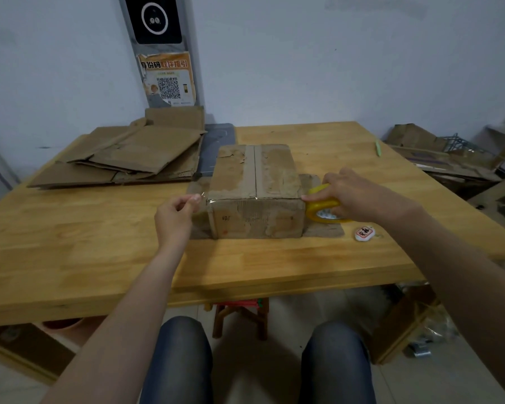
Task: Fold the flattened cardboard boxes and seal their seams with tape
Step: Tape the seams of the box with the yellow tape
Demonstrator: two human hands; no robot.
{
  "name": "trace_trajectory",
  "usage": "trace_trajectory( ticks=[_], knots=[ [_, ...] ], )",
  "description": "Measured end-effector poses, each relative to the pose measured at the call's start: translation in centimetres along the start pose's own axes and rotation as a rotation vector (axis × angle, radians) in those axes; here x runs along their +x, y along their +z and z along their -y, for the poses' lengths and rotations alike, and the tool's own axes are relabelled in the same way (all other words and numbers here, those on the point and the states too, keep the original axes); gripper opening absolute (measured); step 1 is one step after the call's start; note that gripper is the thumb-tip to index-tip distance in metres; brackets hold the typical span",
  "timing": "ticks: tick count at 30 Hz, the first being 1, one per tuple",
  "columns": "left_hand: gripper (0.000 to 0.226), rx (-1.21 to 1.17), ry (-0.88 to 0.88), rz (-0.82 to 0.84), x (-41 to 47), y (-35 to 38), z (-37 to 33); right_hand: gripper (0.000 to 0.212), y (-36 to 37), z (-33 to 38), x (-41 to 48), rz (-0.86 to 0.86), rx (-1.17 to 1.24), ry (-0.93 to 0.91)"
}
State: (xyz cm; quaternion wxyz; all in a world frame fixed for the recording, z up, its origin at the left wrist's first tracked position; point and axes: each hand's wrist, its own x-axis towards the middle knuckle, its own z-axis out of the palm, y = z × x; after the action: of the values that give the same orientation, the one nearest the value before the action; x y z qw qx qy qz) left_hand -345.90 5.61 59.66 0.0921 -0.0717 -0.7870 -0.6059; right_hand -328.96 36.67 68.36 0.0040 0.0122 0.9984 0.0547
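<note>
On table: folded box, hands stretching tape.

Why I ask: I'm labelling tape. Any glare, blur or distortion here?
Head view: soft, dim light, faint shadows; small glints on the clear tape at the near left corner of the box; left hand slightly blurred, the roll fairly sharp; wide-angle stretch bends the table toward the borders.
</note>
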Motion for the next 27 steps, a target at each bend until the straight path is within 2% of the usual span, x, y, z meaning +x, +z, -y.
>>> trace_trajectory(
  ticks=[4, 14, 16, 18, 20, 22, 24, 26, 27],
  knots=[
    [0.009, 0.045, 0.011, 0.020, 0.1, 0.7, 0.1, 0.066, 0.1, 0.5, 0.2, -0.003, -0.023, 0.013],
    [0.030, 0.348, 0.104, -0.025, -1.4, 1.2, -0.5, 0.064, 0.2, 1.1, 0.4, -0.030, -0.024, 0.013],
    [0.043, 0.392, 0.121, -0.014, -1.4, 1.1, -0.6, 0.064, 0.2, 1.2, 0.3, -0.038, -0.023, 0.002],
    [0.069, 0.427, 0.023, 0.028, -0.9, 0.6, -0.4, 0.065, 0.2, 1.2, 0.3, -0.037, -0.024, -0.003],
    [0.079, 0.443, -0.012, 0.039, -0.6, 0.1, -0.4, 0.067, 0.2, 1.2, 0.4, -0.033, -0.008, 0.001],
    [0.065, 0.481, 0.126, -0.008, -0.8, -0.2, -1.1, 0.066, 0.2, 1.5, 0.5, -0.033, -0.013, -0.015],
    [0.050, 0.534, 0.454, -0.048, -1.5, -0.3, -2.0, 0.065, 0.2, 2.1, 0.7, -0.035, -0.004, -0.042],
    [0.045, 0.546, 0.768, 0.022, -2.5, 0.2, -3.2, 0.065, 0.2, 2.8, 0.9, -0.044, 0.004, -0.060],
    [0.045, 0.541, 0.844, 0.105, -3.1, 0.7, -3.9, 0.064, 0.1, 3.0, 1.0, -0.048, 0.006, -0.068]
  ],
)
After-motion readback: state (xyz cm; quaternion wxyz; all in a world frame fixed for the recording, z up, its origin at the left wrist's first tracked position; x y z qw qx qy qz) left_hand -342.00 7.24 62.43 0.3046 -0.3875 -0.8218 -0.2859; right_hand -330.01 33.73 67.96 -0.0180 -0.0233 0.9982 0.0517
